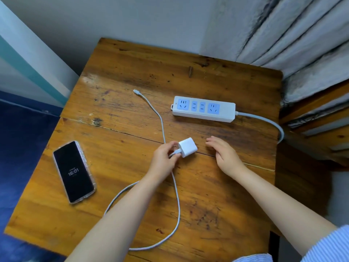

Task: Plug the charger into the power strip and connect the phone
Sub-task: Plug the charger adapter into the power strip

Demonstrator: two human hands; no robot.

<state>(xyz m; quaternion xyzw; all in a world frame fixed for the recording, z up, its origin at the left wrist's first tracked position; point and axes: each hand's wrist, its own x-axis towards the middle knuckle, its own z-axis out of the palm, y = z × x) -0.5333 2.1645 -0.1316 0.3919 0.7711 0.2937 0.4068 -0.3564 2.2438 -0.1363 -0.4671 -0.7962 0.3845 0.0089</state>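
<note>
A left hand (164,155) pinches a small white cube charger (187,147) at its cable end above a worn wooden table (132,69); the right hand (224,154) hovers open-fingered. The white power strip (204,108) (sockets vacant) and black phone in a clear case (74,172) await connection.

The charging cable (175,195) passes beneath the left forearm (120,208), hiding part of its loop. The power strip cord (272,123) drops past the table edge (279,103). Small text above the phone (74,172) clock is illegible. The charger (187,147) prongs are hidden.
</note>
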